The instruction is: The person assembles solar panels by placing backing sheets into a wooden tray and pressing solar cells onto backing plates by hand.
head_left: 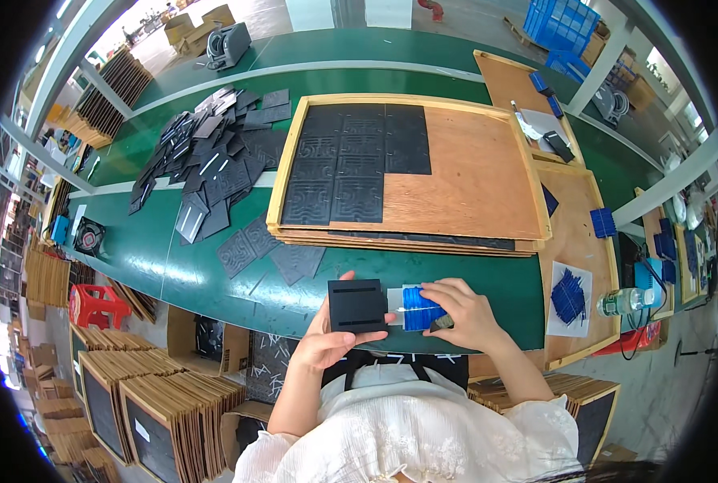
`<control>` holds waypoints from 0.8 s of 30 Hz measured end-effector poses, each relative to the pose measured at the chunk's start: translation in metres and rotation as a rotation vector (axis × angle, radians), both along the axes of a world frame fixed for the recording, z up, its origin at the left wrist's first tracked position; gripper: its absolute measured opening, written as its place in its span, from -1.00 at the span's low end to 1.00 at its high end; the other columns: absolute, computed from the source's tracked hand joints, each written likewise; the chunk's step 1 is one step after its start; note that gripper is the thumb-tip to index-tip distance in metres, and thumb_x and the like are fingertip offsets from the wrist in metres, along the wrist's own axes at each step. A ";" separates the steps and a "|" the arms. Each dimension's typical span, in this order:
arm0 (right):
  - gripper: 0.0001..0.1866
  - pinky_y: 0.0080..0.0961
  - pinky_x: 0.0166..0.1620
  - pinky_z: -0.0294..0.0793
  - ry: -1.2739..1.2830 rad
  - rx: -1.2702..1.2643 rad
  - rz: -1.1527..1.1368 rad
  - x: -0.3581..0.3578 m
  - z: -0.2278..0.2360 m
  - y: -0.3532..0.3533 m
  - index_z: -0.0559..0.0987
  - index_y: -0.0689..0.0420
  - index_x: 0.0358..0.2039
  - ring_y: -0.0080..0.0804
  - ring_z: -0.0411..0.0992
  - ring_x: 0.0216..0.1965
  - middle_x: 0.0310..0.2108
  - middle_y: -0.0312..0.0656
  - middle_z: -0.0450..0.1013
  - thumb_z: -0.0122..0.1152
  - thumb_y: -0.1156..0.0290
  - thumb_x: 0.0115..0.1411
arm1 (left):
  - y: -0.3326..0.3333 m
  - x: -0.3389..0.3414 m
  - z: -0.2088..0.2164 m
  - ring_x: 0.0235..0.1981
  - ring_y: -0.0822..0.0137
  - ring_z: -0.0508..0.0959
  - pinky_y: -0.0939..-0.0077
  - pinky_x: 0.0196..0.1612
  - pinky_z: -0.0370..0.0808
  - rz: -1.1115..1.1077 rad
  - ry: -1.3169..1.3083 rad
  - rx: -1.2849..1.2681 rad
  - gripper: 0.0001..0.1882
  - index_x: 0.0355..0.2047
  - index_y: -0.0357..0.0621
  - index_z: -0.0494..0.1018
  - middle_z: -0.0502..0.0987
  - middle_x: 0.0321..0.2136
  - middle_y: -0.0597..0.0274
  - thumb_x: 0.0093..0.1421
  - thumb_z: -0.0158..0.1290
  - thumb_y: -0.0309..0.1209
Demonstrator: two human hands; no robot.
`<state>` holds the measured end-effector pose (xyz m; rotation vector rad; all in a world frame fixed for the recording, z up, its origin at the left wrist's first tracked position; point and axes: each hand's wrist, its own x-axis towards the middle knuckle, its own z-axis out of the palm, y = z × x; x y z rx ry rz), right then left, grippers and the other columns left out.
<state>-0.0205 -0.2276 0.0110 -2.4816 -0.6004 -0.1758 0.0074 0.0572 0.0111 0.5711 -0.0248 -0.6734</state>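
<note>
The person wears a thin, creamy white top. It looks soft and a bit crinkly, with pale flower shapes on the cloth in the same light colour. The left sleeve and the right sleeve are short and puffy. The right one has a wavy edge, a bit like lace. Both forearms are bare below the sleeves, and so are the left hand and the right hand. The fingers are slim. At the far end of the top there is pale grey cloth; whether it is part of the top is hard to tell.
</note>
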 end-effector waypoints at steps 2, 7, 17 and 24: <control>-0.25 -0.31 -0.07 0.60 0.007 0.001 0.001 0.000 -0.003 0.000 0.55 0.03 0.01 -0.21 0.45 0.08 0.07 -0.28 0.51 0.62 0.19 -0.26 | 0.001 -0.002 0.003 0.22 -0.48 0.32 -0.26 0.13 0.48 0.015 -0.033 0.027 0.14 0.45 0.14 -0.11 0.20 0.30 -0.18 -0.14 0.10 -0.74; -0.24 -0.36 -0.08 0.61 0.013 -0.012 0.025 0.002 0.000 -0.002 0.53 0.01 0.08 -0.26 0.41 0.12 0.10 -0.30 0.46 0.58 0.22 -0.22 | 0.000 -0.003 0.002 0.24 -0.47 0.30 -0.27 0.16 0.45 0.058 -0.049 0.060 0.16 0.44 0.21 -0.07 0.21 0.31 -0.12 -0.20 -0.02 -0.86; -0.18 -0.32 -0.11 0.59 -0.028 0.091 0.018 0.001 0.040 0.005 0.49 0.02 0.08 -0.17 0.44 0.04 0.05 -0.25 0.46 0.63 0.23 -0.27 | -0.015 -0.001 -0.008 0.23 -0.15 0.39 -0.21 0.17 0.47 0.104 -0.189 0.264 0.11 0.42 0.12 -0.08 0.25 0.27 -0.02 -0.09 0.08 -0.89; -0.19 -0.36 -0.19 0.61 -0.110 0.125 0.068 0.007 0.062 0.027 0.48 0.05 0.08 -0.16 0.47 0.01 0.06 -0.25 0.47 0.61 0.18 -0.24 | -0.037 -0.009 -0.001 0.17 0.38 0.35 0.48 0.07 0.46 -0.015 -0.350 0.449 0.08 0.45 0.05 -0.13 0.23 0.23 0.20 -0.04 0.03 -0.88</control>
